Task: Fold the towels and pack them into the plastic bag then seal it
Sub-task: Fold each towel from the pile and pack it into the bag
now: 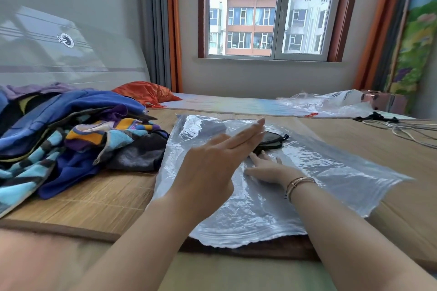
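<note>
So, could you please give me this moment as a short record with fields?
surface: bamboo mat
plastic bag: flat on the mat, a dark item inside
left hand: open, fingers straight, above the bag
right hand: flat, pressing the bag
towels: unfolded pile left of the bag
second bag: crumpled, far right
</note>
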